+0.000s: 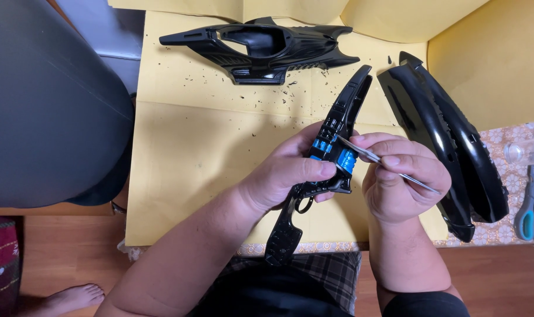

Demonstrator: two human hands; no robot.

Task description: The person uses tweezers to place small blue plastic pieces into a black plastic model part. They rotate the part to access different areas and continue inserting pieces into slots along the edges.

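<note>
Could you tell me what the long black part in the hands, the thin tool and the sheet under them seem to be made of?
The long black part in the left hand looks like glossy moulded plastic, with blue inserts. The thin tool in the right hand seems to be bare metal: slim, silvery, reflective. The yellow sheet looks like matte paper or card, with a fold line and black shavings.

Wooden floor; yellow paper sheets; floral cloth underneath.

Parts spread on a paper-covered table, one part held above it.

The long strip sits between the left hand and right hand; the hollow shell lies behind, the curved panels to the right (scissors beyond them, at the edge).
</note>
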